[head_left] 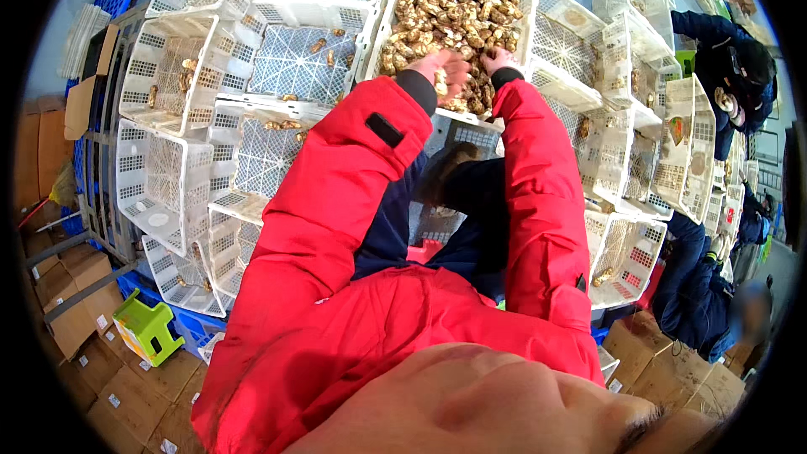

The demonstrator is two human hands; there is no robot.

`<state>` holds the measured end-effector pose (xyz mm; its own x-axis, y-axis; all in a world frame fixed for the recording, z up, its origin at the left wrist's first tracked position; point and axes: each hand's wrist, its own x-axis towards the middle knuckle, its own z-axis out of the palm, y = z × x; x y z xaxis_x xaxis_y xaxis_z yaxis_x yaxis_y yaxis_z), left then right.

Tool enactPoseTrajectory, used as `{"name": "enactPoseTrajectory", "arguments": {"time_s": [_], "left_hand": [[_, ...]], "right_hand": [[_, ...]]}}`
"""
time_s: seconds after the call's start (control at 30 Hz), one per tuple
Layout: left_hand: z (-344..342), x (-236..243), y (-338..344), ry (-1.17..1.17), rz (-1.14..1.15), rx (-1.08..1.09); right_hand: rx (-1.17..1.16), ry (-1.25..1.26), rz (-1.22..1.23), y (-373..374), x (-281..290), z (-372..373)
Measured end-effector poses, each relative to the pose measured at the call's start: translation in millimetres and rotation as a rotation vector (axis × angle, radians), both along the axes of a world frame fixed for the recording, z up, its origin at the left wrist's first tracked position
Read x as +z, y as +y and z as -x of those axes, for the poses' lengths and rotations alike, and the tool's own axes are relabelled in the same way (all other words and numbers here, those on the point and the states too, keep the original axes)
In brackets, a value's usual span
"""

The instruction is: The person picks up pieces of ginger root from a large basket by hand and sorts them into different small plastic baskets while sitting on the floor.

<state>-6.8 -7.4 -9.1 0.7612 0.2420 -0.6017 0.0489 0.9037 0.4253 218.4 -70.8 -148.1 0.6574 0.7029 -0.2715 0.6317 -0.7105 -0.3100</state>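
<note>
A white slatted crate [531,0] in front of me is heaped with brown-and-cream mushrooms [458,4]. Over its near left part, my left hand [452,69] has its fingers loosely bent, and a pale mushroom [440,81] shows against the palm. My right hand [499,60] reaches down to the heap at the near right part of the crate. Its fingers point into the mushrooms and their tips are hidden, so I cannot make out whether it grips one. Both forearms are in red sleeves.
White crates holding a few mushrooms each surround me, such as one at left [294,59] and one at right [572,29]. A green stool [145,328] stands lower left on flattened cardboard [126,395]. Other people in dark clothes [714,298] are at the right.
</note>
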Motion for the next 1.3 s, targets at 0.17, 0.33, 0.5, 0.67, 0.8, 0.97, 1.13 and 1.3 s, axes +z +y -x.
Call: {"name": "enactPoseTrajectory", "arguments": {"time_s": [0.17,0.33,0.5,0.67,0.8,0.97,1.13,1.3], "left_hand": [[2.1,-0.2,2.4,0.086,-0.267,-0.028],[-3.5,11.4,-13.4,-0.044,-0.381,0.081],[-0.8,2.1,-4.2,0.045,-0.515,0.141],[-8.1,-4.6,-4.3,0.086,-0.671,0.120],[-4.4,-4.0,7.5,-0.021,-0.153,0.231],[-0.3,-1.8,10.5,-0.167,0.022,0.296],[1.5,-2.2,9.7,-0.164,0.009,0.291],[-1.5,-1.8,6.3,-0.076,-0.081,0.192]], "right_hand": [[-0.062,1.319,-1.083,-3.2,115.0,49.7],[0.117,1.079,-1.025,-27.8,153.7,85.9],[0.279,0.443,-0.881,-21.0,168.7,113.7],[0.470,-0.096,-0.709,-15.6,166.9,117.5],[0.132,0.739,-0.940,-16.3,160.1,110.4],[-0.050,1.445,-1.159,-26.3,160.2,100.1],[0.003,1.646,-1.240,-24.2,160.0,97.9],[0.000,1.415,-1.113,-21.2,161.0,102.5]]}}
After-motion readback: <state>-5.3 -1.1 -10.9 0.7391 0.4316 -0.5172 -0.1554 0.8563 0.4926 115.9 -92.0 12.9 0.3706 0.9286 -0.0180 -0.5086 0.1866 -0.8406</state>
